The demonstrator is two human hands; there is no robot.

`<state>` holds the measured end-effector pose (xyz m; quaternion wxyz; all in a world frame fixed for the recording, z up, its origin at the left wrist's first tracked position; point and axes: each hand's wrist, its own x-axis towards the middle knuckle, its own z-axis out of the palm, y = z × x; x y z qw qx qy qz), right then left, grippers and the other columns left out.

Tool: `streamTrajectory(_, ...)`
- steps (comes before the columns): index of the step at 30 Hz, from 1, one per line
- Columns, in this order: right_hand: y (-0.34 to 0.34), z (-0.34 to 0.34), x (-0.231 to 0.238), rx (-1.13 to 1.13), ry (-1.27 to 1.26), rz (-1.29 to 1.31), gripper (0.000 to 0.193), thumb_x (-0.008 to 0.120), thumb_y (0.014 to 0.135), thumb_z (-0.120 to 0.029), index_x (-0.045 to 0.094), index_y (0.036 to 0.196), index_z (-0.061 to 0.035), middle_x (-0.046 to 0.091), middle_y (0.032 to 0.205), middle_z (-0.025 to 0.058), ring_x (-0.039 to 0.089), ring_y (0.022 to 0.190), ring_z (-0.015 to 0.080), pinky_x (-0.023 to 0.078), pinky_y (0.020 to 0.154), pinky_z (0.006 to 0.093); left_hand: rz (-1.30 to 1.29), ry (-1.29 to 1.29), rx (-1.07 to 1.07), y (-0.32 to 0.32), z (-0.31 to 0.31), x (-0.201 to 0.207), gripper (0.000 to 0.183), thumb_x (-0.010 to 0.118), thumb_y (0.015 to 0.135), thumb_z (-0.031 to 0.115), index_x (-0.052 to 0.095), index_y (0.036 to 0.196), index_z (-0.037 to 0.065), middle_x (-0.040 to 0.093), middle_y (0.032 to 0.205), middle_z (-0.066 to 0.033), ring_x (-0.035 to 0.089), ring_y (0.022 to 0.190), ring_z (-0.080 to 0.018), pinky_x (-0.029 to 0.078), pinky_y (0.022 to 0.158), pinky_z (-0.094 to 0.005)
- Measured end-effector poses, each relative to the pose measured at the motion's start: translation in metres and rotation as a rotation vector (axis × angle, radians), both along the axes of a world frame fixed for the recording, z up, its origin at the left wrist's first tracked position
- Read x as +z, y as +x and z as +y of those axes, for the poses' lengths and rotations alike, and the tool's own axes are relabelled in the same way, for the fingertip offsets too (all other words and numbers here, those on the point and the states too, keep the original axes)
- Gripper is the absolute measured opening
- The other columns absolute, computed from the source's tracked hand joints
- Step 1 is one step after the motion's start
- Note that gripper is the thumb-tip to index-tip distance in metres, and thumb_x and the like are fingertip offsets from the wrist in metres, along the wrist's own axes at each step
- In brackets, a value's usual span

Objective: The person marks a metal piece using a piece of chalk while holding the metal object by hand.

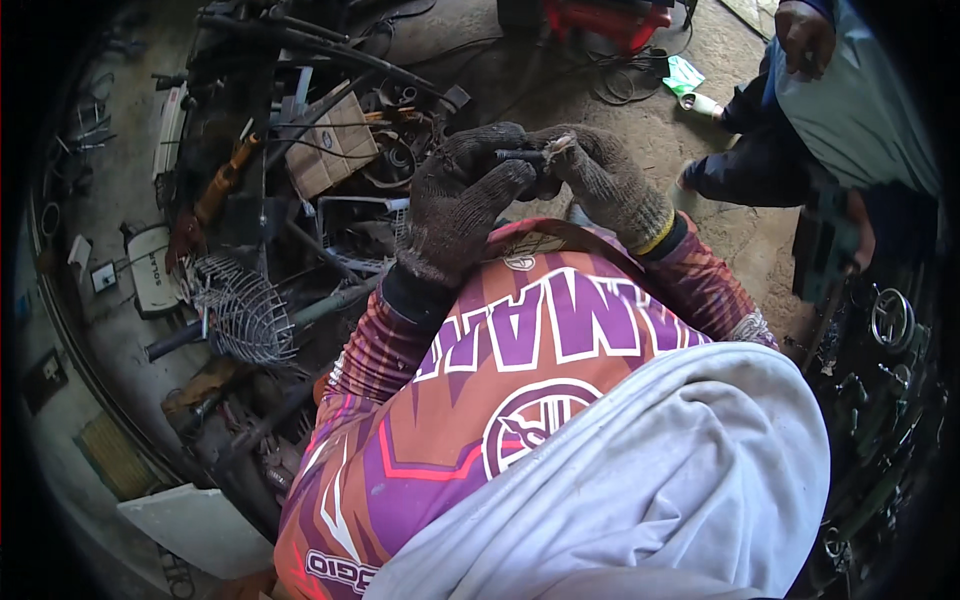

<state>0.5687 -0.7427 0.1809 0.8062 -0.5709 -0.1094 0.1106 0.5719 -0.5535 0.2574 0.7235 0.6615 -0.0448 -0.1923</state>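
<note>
Both my hands wear worn, dirty knitted work gloves and meet in front of my chest. My left hand [462, 195] is closed, its thumb and fingers pinching a short dark rod [518, 155]. The rod lies about level and points toward the right glove. My right hand [612, 190], with a yellow band at its cuff, is closed too. Its fingertips pinch at the rod's right end, where frayed pale threads of the glove stick out. That end of the rod is hidden by the fingers, so its full shape does not show.
Metal scrap, pipes and a cardboard box [332, 145] crowd the left, with a wire fan guard [245, 310] below. A red machine [620, 22] and coiled cable [630, 80] lie ahead on the floor. Another person [850, 110] stands at the right, near hanging tools [890, 320].
</note>
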Motion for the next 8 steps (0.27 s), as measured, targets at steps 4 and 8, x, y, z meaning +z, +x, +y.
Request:
streamTrajectory(4,0.008,0.004,0.001,0.097,-0.076,0.001,0.045,0.052,0.102,-0.04,0.066,0.104,0.0023,0.066,0.082,0.005,0.061,0.075,0.0106,0.051,0.069,0.0275,-0.012,0.081,0.054,-0.005,0.009,-0.003,0.032,0.065,0.092,0.002,0.059,0.123,-0.003,0.068,0.114,-0.0138,0.065,0.102,-0.0195,0.054,0.09,-0.0326)
streamTrajectory(8,0.013,0.016,-0.015,0.144,0.238,0.077,0.044,0.053,0.101,-0.042,0.063,0.112,-0.0002,0.069,0.084,0.0075,0.066,0.077,0.0148,0.053,0.071,0.029,-0.017,0.119,0.081,-0.003,0.021,-0.006,0.035,0.066,0.092,0.002,0.059,0.126,-0.001,0.067,0.115,-0.0135,0.064,0.105,-0.0192,0.052,0.092,-0.0316)
